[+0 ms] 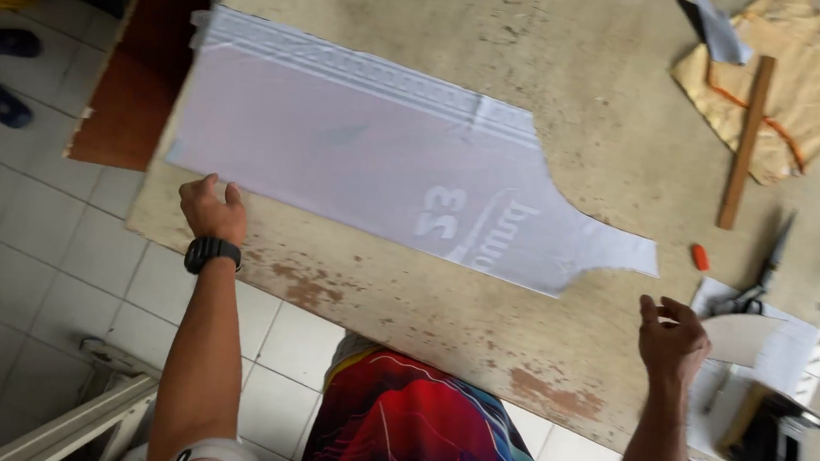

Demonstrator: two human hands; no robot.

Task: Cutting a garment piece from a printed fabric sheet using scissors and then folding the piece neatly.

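While left hand (212, 209) presses fabric panel (376, 163) edge, right hand (672, 340) hovers open over bare table (480, 318) edge

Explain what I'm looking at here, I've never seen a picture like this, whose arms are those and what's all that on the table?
There is one picture, taken by a camera worn on a person's head, looking down at their own arms. No machine is involved. The left hand, with a black watch on its wrist, rests on the near edge of a pale cut fabric piece spread flat on a worn wooden table. The right hand hangs open just off the fabric's narrow end, with no grip on anything. Farther right lie a wooden ruler across yellow cloth, a small orange chalk-like piece, scissors and white paper pieces.
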